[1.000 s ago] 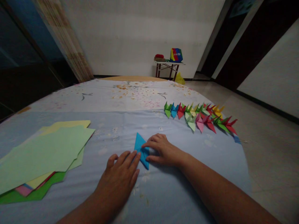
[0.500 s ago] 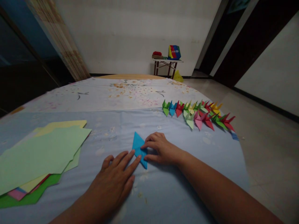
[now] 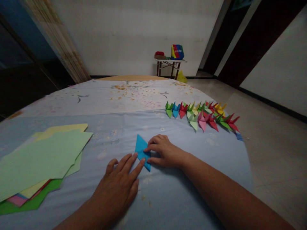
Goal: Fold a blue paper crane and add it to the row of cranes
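Observation:
A folded blue origami paper [image 3: 141,151], shaped like a long pointed kite, lies flat on the pale blue cloth between my hands. My right hand [image 3: 163,152] presses on its right side, with the fingers over the paper and the thumb near its lower edge. My left hand [image 3: 115,182] rests on the cloth with its fingers spread, and the fingertips touch the paper's lower left edge. Part of the paper is hidden under my right fingers.
A loose stack of coloured paper [image 3: 40,163] lies to the left on the cloth [image 3: 196,153]. Several origami cranes [image 3: 199,116] stand in rows at the right. The cloth ends at a curved edge above a tiled floor [image 3: 275,159]. A small folding table [image 3: 168,62] stands by the far wall.
The whole scene has drifted up and left as my head moved. My left fingers have spread a little wider. The blue paper and my right hand stay in the same relation.

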Motion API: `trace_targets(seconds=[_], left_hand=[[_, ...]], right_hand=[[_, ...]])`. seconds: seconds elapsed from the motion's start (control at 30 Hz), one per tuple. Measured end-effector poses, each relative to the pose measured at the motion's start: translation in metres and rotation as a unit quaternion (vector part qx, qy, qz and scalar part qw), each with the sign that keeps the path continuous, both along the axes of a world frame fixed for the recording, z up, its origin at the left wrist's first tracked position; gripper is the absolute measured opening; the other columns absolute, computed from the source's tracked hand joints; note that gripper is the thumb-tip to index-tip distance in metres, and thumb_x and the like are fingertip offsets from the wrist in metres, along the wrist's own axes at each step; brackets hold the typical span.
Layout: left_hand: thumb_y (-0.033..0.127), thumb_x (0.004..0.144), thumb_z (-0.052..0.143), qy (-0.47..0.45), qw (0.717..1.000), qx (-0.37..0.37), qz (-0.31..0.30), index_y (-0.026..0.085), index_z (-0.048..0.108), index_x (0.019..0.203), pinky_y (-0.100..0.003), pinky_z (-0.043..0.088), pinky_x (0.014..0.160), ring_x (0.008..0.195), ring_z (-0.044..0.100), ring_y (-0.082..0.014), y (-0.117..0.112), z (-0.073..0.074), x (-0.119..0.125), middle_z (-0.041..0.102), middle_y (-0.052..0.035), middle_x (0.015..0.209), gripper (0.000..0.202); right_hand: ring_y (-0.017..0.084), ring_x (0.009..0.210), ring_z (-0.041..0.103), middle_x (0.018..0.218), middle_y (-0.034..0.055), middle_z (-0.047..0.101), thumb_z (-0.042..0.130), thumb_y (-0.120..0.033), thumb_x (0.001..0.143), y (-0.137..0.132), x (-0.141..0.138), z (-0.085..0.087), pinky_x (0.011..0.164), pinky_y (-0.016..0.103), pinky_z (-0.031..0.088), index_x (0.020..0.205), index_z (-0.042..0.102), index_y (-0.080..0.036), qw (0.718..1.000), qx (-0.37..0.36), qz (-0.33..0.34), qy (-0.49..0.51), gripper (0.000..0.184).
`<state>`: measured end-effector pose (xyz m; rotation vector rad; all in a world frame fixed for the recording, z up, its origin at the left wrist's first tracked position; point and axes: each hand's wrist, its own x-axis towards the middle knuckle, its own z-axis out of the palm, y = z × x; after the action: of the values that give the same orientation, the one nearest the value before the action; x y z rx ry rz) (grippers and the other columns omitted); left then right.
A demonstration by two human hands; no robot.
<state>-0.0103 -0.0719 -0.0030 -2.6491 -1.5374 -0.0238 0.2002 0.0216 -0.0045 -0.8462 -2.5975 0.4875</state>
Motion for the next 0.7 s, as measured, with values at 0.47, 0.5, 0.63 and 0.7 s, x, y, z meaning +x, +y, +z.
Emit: trace_targets(seconds=[0.47, 0.5, 0.63, 0.7], left_hand=[[0.030, 0.087, 0.038, -0.047, 0.999, 0.006, -0.007, 0.031, 0.053, 0.123, -0.048, 0.017, 0.098, 0.123, 0.040, -0.0266, 0.006, 0.005, 0.003, 0.053, -0.0044, 0.131, 0.039], [0.028, 0.087, 0.037, -0.052, 0.998, 0.008, -0.018, 0.030, 0.053, 0.124, -0.048, 0.015, 0.100, 0.123, 0.040, -0.0253, 0.007, 0.004, 0.003, 0.053, -0.0037, 0.132, 0.040], [0.022, 0.085, 0.036, -0.065, 0.996, 0.023, -0.065, 0.026, 0.049, 0.127, -0.044, 0.008, 0.104, 0.121, 0.043, -0.0206, 0.010, -0.002, -0.001, 0.053, -0.0035, 0.132, 0.044], [0.019, 0.085, 0.035, -0.063, 0.995, 0.024, -0.074, 0.026, 0.046, 0.130, -0.044, 0.007, 0.105, 0.122, 0.044, -0.0197, 0.010, -0.004, -0.003, 0.051, -0.0039, 0.133, 0.047]], right_hand=[[0.022, 0.099, 0.046, 0.104, 0.0064, 0.056, 0.064, -0.041, 0.078, 0.001, -0.001, -0.003, 0.089, 0.041, 0.030, 0.106, 0.064, -0.025, 1.000, 0.002, 0.000, 0.000, 0.032], [0.022, 0.099, 0.046, 0.104, 0.0064, 0.056, 0.064, -0.041, 0.077, 0.001, -0.001, -0.003, 0.089, 0.041, 0.030, 0.106, 0.064, -0.025, 1.000, 0.003, -0.001, -0.001, 0.033], [0.022, 0.100, 0.046, 0.105, 0.0069, 0.056, 0.065, -0.041, 0.077, 0.001, -0.002, -0.003, 0.089, 0.041, 0.030, 0.107, 0.064, -0.026, 1.000, 0.004, -0.002, -0.006, 0.033], [0.022, 0.101, 0.046, 0.105, 0.0070, 0.057, 0.064, -0.041, 0.078, 0.001, -0.002, -0.002, 0.089, 0.041, 0.029, 0.107, 0.064, -0.026, 1.000, 0.004, -0.004, -0.009, 0.033]])
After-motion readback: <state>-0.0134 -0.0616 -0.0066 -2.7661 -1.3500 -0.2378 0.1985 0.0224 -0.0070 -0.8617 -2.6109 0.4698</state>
